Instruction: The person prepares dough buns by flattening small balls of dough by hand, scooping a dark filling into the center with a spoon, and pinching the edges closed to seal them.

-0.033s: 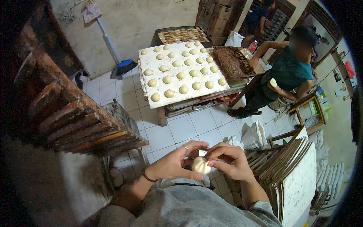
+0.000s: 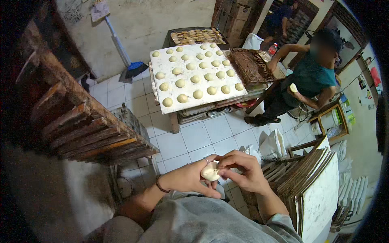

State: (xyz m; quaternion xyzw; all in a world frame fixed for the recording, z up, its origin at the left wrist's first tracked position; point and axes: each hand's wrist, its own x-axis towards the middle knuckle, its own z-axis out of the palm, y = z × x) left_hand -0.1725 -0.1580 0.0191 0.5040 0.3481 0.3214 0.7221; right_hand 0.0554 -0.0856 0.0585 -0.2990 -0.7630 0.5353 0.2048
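Observation:
A pale dough ball [image 2: 210,172] rests in my left hand [image 2: 187,177], whose fingers curl under and behind it. The left thumb stands away from the dough, on the near side. On its right edge, the fingertips of my right hand [image 2: 246,171] pinch the dough where it has creases. The ball's underside is hidden by my left fingers. Beyond my hands, a white board [image 2: 184,87] dusted with flour carries rows of round dough balls, spaced apart.
A co-worker [image 2: 308,75] stands at the right, one hand in a tray of brown filling [image 2: 248,67], the other holding dough. Behind the board sits a tray of browned pieces [image 2: 198,37]. A wooden rack [image 2: 89,125] stands left, stacked boards [image 2: 312,190] right.
The dough ball has shifted slightly left and up and turned, showing a creased hollow. My left thumb has come off it, and my left fingers now lie beneath.

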